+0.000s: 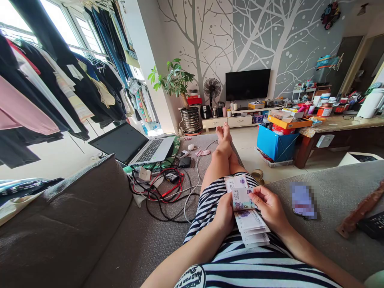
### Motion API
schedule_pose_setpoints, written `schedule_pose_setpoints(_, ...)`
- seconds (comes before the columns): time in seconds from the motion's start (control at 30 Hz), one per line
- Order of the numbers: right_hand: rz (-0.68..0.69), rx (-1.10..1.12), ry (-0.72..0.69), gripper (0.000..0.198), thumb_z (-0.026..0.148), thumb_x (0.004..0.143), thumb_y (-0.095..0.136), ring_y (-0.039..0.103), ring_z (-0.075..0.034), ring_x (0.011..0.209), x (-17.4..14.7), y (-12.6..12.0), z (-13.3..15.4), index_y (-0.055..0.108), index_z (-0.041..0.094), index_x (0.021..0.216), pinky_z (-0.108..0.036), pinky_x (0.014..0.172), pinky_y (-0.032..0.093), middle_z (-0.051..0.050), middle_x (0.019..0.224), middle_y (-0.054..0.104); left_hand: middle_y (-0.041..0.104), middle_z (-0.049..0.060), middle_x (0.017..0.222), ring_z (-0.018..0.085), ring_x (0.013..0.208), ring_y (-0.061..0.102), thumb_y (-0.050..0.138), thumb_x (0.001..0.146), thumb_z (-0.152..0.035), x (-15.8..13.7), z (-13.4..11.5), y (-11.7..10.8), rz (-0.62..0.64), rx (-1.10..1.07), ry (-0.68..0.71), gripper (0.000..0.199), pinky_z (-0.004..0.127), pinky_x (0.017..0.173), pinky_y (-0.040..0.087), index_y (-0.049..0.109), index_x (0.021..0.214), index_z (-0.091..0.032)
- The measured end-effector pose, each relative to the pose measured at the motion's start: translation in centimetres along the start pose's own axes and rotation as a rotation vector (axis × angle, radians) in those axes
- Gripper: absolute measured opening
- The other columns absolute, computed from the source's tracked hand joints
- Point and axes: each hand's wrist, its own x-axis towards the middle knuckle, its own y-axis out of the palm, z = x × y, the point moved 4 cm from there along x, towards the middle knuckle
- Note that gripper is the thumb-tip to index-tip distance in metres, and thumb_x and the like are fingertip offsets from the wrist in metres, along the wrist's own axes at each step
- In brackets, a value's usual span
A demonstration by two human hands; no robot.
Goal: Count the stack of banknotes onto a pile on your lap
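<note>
Over my lap, my left hand (224,211) grips the left edge of a banknote (241,199) marked with a 5. My right hand (268,206) pinches the same note at its right side, thumb and forefinger together. Below the hands, several overlapping banknotes (252,228) lie fanned on the striped clothing (207,196). One more banknote (236,182) rests on the lap just beyond the held one. The fingers of my left hand are mostly hidden behind the note.
On the sofa at left sit an open laptop (141,148) and tangled cables (168,196). A blurred purple item (303,200) lies to the right of my right hand, with a dark remote (372,226) farther right. Beyond are a blue bin (276,142) and a cluttered table (336,127).
</note>
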Motion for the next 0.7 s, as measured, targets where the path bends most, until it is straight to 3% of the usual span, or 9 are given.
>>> schedule_pose_setpoints(0.17, 0.006, -0.012, -0.023, 0.058, 0.078, 0.087, 0.067, 0.046, -0.016, 0.053, -0.3, -0.1, 0.2, 0.063, 0.023, 0.069, -0.029, 0.051, 0.04, 0.001, 0.058, 0.053, 0.083, 0.014, 0.094, 0.038, 0.106, 0.077, 0.079, 0.067, -0.038, -0.3, -0.4, 0.5, 0.012, 0.017, -0.005, 0.032, 0.047, 0.093, 0.061, 0.077, 0.088, -0.014)
schedule_pose_setpoints(0.3, 0.055, 0.034, -0.062, 0.058, 0.074, 0.096, 0.058, 0.048, -0.017, 0.054, -0.4, 0.0, 0.3, 0.064, 0.023, 0.068, -0.03, 0.054, 0.042, -0.002, 0.06, 0.06, 0.083, 0.015, 0.093, 0.039, 0.106, 0.077, 0.082, 0.068, -0.041, -0.5, -0.5, 0.5, -0.021, 0.017, -0.012, 0.033, 0.049, 0.095, 0.061, 0.076, 0.086, -0.014)
schedule_pose_setpoints(0.7, -0.043, -0.093, 0.031, 0.065, 0.083, 0.081, 0.069, 0.045, -0.016, 0.056, 0.6, -0.6, -1.6, 0.055, 0.023, 0.062, -0.029, 0.054, 0.036, 0.002, 0.058, 0.05, 0.083, 0.015, 0.1, 0.037, 0.104, 0.077, 0.078, 0.07, -0.025, -0.5, -0.6, 0.2, -0.041, 0.01, 0.007, 0.031, 0.049, 0.098, 0.059, 0.079, 0.098, -0.012)
